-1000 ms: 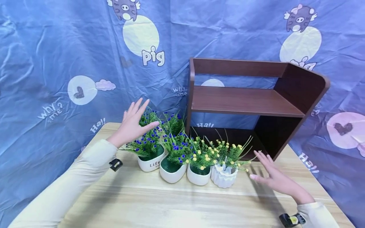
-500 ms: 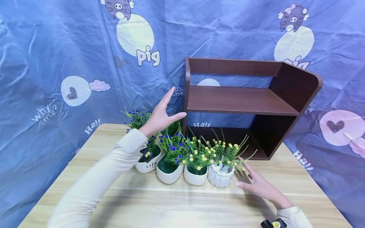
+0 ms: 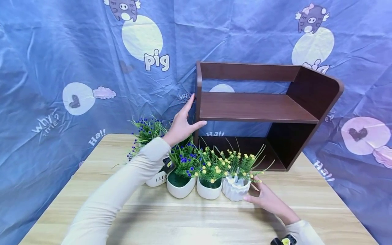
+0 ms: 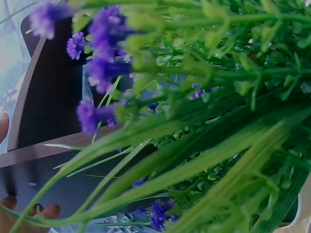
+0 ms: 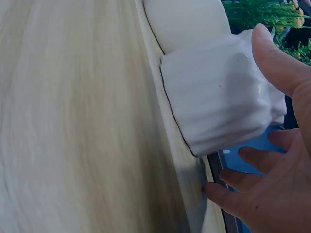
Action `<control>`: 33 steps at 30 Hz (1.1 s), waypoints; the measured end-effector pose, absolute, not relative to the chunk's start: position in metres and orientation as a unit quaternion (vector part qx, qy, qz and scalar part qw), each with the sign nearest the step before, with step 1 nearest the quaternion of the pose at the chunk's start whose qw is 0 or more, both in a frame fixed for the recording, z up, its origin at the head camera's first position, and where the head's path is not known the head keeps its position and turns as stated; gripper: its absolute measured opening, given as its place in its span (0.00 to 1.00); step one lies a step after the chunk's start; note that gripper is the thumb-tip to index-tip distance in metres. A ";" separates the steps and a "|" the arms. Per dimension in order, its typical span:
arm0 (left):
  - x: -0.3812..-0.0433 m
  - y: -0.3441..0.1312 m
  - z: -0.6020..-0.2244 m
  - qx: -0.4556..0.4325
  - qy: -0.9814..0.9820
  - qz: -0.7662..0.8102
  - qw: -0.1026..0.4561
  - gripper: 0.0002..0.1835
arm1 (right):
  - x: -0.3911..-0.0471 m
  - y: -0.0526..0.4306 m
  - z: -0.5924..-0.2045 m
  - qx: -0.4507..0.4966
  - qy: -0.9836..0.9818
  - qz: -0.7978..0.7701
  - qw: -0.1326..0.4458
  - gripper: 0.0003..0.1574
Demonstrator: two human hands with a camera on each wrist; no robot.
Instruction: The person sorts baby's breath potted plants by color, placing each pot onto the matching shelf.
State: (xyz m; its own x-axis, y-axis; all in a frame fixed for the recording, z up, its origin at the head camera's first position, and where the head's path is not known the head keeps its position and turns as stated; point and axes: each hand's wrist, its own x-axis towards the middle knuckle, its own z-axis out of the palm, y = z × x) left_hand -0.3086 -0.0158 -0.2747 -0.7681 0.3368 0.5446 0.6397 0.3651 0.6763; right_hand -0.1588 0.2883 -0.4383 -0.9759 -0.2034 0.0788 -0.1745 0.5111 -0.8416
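Four white pots [image 3: 209,194] are lined up on the worktop [image 3: 315,200], before and to the left of a dark brown shelf [image 3: 257,105]. The rightmost, the ruffled pot [image 3: 235,192], is flanked by the right hand [image 3: 263,199], whose grip is released, with the thumb held near the pot's front and the fingers spread beyond; whether it is touched cannot be told. The left hand [image 3: 181,127] is raised above the blue flowers [image 3: 185,159], its grip also released, and is held at the shelf's left side; contact there is likewise unclear. The lettered pot [image 3: 157,179] is partly covered by the left sleeve [image 3: 134,177]. Yellow flowers [image 3: 216,168] are borne in the two right-hand pots. The shelf is backed by a blue cloth [image 3: 76,41].
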 end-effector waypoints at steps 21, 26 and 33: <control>-0.318 -0.010 -0.278 -0.304 -0.773 -0.529 0.173 0.47 | -0.169 0.270 -0.448 -0.060 0.839 -0.540 0.035 0.56; -0.319 -0.010 -0.278 -0.299 -0.782 -0.517 0.178 0.48 | -0.171 0.267 -0.445 -0.055 0.836 -0.545 0.039 0.55; -0.319 -0.007 -0.278 -0.304 -0.781 -0.517 0.173 0.48 | -0.170 0.268 -0.444 -0.013 0.866 -0.500 0.017 0.61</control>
State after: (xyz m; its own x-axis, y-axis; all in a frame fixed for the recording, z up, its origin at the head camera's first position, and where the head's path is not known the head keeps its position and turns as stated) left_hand -0.3190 -0.0068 -0.2784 -0.7553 0.2956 0.5849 0.6539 0.2805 0.7026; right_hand -0.1704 0.2677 -0.4435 -0.9991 -0.0395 -0.0154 -0.0064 0.4995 -0.8663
